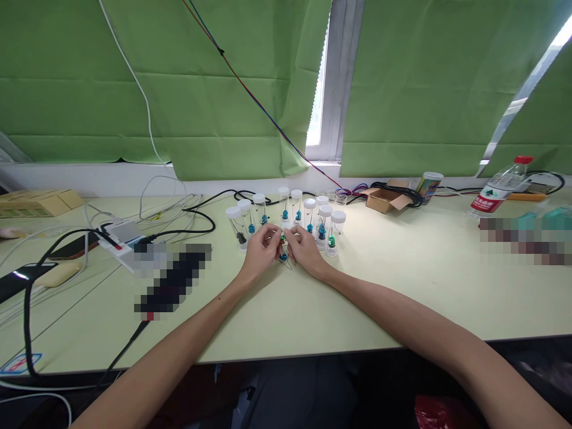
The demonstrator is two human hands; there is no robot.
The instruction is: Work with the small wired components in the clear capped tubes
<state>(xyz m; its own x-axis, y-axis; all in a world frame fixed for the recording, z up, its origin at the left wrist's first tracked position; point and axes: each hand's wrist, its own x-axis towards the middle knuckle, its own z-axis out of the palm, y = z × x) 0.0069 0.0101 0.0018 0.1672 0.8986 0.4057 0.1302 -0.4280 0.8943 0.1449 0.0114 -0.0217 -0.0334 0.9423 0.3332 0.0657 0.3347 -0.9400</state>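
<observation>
At the middle of the table, my left hand (263, 245) and my right hand (306, 248) meet with fingertips pinched together. Between them shows a small shiny green piece (283, 238), partly covered by the fingers. Just below it, a small blue piece with thin bent wires (283, 257) sits between the hands; I cannot tell whether it rests on the table or hangs from the fingers. Clear tubes with white caps stand upright around the hands. One tube (338, 233) at the right has a green piece inside, another (236, 229) at the left a dark one; several others hold blue pieces.
A white power strip (129, 247) with plugs and black cables (31, 286) lies at left. Behind to the right are an open cardboard box (385, 199), a printed canister (429, 186) and a red-capped bottle (500, 189). Green curtains (223, 119) hang behind the table (393, 256).
</observation>
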